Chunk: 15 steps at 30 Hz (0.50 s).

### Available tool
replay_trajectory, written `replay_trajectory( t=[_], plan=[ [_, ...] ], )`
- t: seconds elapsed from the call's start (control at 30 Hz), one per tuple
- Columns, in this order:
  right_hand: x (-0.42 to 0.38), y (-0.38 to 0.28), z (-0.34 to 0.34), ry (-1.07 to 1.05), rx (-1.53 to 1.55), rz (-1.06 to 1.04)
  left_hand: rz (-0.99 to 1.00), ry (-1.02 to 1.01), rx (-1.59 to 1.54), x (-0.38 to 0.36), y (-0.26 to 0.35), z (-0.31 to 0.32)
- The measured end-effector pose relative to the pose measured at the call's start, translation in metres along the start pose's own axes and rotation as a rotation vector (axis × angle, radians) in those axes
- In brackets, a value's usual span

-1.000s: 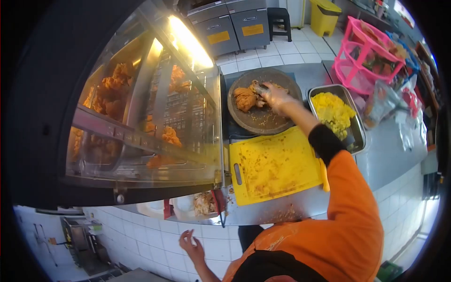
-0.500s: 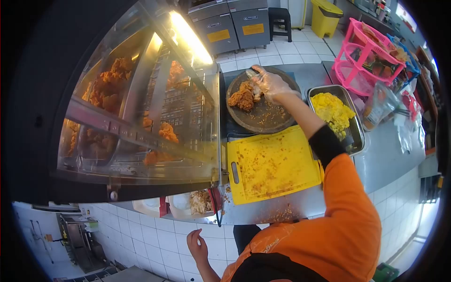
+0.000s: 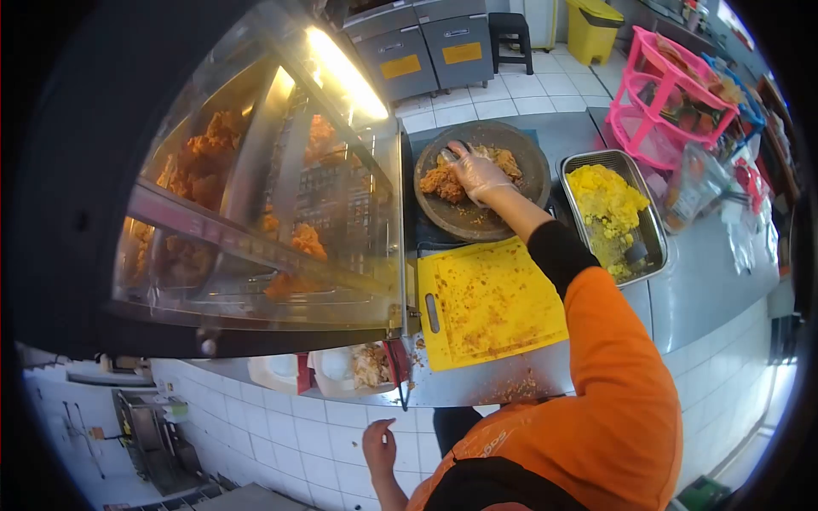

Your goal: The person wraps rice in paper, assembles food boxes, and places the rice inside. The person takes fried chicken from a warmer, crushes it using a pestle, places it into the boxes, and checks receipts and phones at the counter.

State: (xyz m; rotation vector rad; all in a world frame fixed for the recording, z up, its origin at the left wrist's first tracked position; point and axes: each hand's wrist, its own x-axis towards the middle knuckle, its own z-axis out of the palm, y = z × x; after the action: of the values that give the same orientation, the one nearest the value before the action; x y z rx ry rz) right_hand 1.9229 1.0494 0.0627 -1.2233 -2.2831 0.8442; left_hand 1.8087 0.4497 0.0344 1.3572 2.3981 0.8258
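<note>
My right hand, in a clear plastic glove, reaches into a round stone mortar. Its fingers press on pieces of fried chicken, which are partly hidden under the glove. Crumbs lie on the bowl's surface around them. My left hand is bare and hangs below the counter's front edge, loosely curled with the fingers apart and nothing in them. A yellow cutting board, scattered with brown crumbs, lies just in front of the mortar.
A metal tray of yellow food stands right of the mortar. On the left is a lit glass cabinet with fried chicken inside. A pink rack and plastic bags sit at the right. Food boxes are below the cabinet.
My right hand has shifted left and down over the chicken, whose pieces now lie more spread across the mortar. More of the metal tray shows. My left hand stays low and empty.
</note>
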Motion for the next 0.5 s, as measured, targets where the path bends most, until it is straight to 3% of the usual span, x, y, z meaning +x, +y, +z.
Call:
replay_trajectory(
  t=[0.07,0.1,0.17,0.2,0.3,0.37,0.43,0.5],
  plan=[
    [0.024,0.012,-0.001,-0.093,-0.18,0.112,0.002,0.019,-0.009,-0.002,-0.002,0.002],
    [0.013,-0.011,-0.026,-0.158,-0.09,0.174,-0.079,0.143,-0.088,-0.008,-0.003,0.006],
    [-0.012,-0.063,-0.082,-0.272,0.079,0.316,-0.122,0.136,-0.075,-0.025,-0.005,0.004],
    [-0.014,-0.062,-0.083,-0.182,0.142,0.288,-0.135,0.146,-0.067,-0.029,-0.009,0.004],
    [-0.01,0.014,-0.013,-0.026,-0.37,-0.114,-0.161,0.094,-0.058,-0.047,-0.016,0.021],
    [-0.004,-0.027,-0.05,-0.275,-0.061,0.226,-0.165,0.089,-0.099,-0.055,-0.024,0.023],
    [0.024,-0.029,-0.059,-0.331,0.087,0.292,-0.274,0.115,-0.113,-0.072,-0.029,0.03],
    [0.02,-0.04,-0.072,-0.163,0.105,0.154,-0.36,0.14,-0.122,-0.079,-0.037,0.036]
  ],
)
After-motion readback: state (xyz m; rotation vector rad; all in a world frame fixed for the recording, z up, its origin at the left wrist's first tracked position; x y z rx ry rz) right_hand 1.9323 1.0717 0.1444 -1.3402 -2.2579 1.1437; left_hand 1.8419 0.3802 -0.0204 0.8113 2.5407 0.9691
